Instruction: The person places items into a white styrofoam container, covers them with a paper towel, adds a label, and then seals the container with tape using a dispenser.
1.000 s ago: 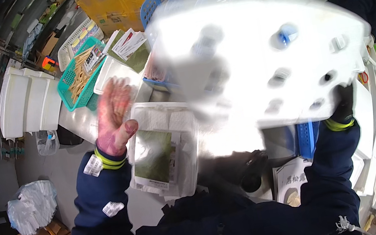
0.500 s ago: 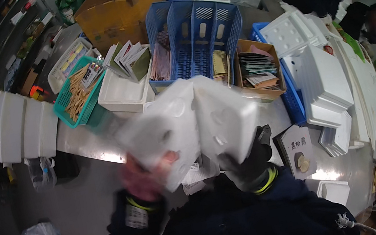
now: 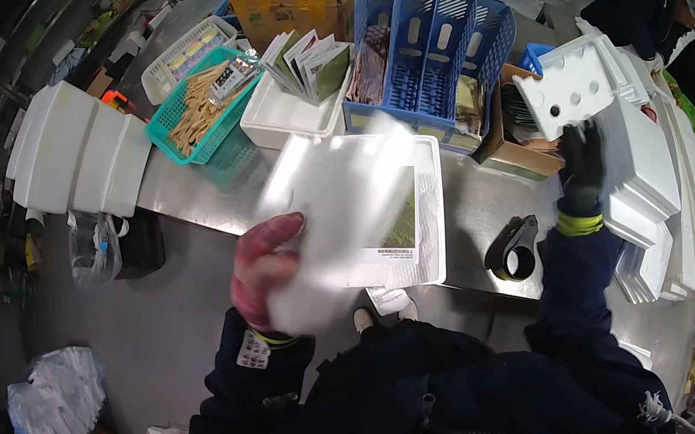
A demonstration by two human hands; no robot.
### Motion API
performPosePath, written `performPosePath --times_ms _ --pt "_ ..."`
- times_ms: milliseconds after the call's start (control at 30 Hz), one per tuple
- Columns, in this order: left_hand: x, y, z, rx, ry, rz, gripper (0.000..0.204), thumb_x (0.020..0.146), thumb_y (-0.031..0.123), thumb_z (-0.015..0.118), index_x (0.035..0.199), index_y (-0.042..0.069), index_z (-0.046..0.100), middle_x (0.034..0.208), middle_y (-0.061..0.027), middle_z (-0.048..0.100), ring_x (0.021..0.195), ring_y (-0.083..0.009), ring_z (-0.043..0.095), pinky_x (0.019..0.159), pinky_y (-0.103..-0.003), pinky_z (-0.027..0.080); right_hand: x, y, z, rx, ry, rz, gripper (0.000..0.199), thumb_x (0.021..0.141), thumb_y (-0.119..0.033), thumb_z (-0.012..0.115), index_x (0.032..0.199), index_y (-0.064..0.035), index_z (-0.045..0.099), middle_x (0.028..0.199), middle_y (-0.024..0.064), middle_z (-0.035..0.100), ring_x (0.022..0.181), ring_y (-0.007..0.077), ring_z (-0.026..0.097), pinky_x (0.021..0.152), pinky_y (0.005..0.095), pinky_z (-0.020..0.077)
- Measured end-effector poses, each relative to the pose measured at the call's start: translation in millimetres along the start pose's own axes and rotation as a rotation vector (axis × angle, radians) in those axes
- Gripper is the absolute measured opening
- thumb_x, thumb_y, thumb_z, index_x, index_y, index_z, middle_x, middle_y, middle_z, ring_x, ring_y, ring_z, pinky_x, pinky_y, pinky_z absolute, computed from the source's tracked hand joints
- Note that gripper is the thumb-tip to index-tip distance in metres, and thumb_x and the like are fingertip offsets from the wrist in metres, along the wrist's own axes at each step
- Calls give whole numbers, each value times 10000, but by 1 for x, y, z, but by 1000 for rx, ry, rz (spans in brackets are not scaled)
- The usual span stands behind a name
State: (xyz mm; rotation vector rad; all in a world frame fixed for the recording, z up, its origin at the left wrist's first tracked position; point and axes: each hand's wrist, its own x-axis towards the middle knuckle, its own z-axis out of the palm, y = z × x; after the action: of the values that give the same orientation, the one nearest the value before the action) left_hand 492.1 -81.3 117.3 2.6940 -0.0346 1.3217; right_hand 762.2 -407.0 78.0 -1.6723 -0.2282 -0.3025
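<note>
My left hand (image 3: 266, 269), in a reddish-pink glove, is closed on the edge of a white foam panel (image 3: 324, 240), which is smeared by motion. Behind that panel sits a white foam tray (image 3: 438, 247) at the table's near edge, with a card showing green print (image 3: 400, 222) partly hidden in it. Over at the right, my black-gloved right hand (image 3: 582, 166) is raised with its fingers apart, beside a white foam panel with round holes (image 3: 567, 90). Whether the fingertips touch that panel is unclear.
A tape dispenser (image 3: 517, 254) lies on the metal table. Stacked white foam boxes (image 3: 635, 157) stand at the right. Along the back are a blue divided rack (image 3: 438, 43), a carton of cards (image 3: 516, 145) and a teal basket of wooden sticks (image 3: 199, 113). Other people work at far right.
Both hands were together in front with a white foam piece in each. My right hand has moved away right and let go; the left keeps its panel. The tray behind is now visible.
</note>
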Motion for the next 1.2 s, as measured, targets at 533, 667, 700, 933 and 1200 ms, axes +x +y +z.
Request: performPosePath --times_ms 533,667,700,933,1200 --pt "1 3 -38 -171 -329 -553 712 633 264 773 1228 8 478 1134 -182 559 1083 -314 506 889 -365 433 -138 -57 144 98 -928 -209 463 837 -154 580 1268 -42 452 1059 175 614 959 299 617 804 351 481" --pt "-35 -48 -65 -885 -773 -1144 470 737 159 716 1147 6 547 950 -72 642 826 -119 589 744 -278 466 -172 -74 182 -76 -1037 -399 479 824 -232 625 1250 -71 480 929 149 622 870 298 611 721 358 489" --pt "-51 -54 -73 -961 -767 -1229 438 744 154 714 1128 9 561 918 -49 650 808 -102 587 730 -270 464 -181 -84 194 -252 -1018 -510 494 813 -267 639 1244 -80 488 878 136 617 809 294 609 683 364 489" --pt "-146 -89 -158 -923 -600 -1363 364 756 170 716 1040 -8 576 913 -76 656 829 -111 589 744 -279 471 -288 -123 313 -350 -995 -780 292 817 -382 607 766 -97 568 593 95 561 573 267 581 500 401 447" --pt "-263 -174 -293 -1037 13 -1649 313 792 99 671 1080 5 594 979 -67 654 885 -136 609 815 -288 472 -342 -157 460 574 -1101 471 243 912 -233 501 848 -8 571 560 68 548 398 169 519 382 269 416"
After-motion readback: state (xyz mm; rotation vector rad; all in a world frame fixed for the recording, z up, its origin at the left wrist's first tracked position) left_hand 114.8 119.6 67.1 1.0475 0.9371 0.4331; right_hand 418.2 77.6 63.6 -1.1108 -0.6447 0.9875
